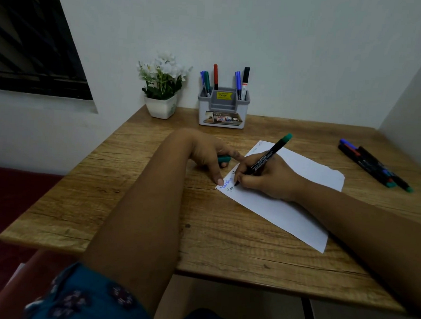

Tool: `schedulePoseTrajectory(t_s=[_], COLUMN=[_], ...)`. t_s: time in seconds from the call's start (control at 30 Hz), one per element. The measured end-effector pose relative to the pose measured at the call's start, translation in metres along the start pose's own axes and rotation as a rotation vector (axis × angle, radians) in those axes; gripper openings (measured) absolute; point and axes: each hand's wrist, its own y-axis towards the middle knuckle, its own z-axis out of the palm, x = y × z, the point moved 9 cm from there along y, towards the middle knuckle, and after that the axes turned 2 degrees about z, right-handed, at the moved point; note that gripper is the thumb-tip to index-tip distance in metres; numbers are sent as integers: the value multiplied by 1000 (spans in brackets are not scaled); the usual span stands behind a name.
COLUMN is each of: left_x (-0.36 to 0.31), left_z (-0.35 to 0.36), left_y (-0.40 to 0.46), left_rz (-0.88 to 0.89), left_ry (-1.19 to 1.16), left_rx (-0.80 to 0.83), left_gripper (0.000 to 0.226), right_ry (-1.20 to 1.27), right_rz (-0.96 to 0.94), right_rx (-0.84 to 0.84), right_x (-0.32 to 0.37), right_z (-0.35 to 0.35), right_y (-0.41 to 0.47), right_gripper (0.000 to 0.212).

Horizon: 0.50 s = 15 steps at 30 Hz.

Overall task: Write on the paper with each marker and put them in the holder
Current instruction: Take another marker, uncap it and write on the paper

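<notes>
I have the right hand gripping a green marker, its tip on the paper mid-word; the left hand pinches its cap. Five markers stand in the holder; a few wait on the worktop to the right.

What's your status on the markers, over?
Right hand grips green marker, tip on paper. Left hand holds green cap, steadies paper. Five markers in holder; loose markers wait, right. Nothing in the way.
</notes>
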Motion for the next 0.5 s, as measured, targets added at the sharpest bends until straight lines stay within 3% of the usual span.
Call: schedulePoseTrajectory(t_s=[0.5], left_x=[-2], left_z=[1], left_y=[-4], left_rz=[-16], left_ry=[-12], left_rx=[-3], left_gripper=[85], right_ry=[4], right_rz=[24], right_rx=[-53], right_x=[-2], right_z=[-2], right_y=[1], right_gripper=[11])
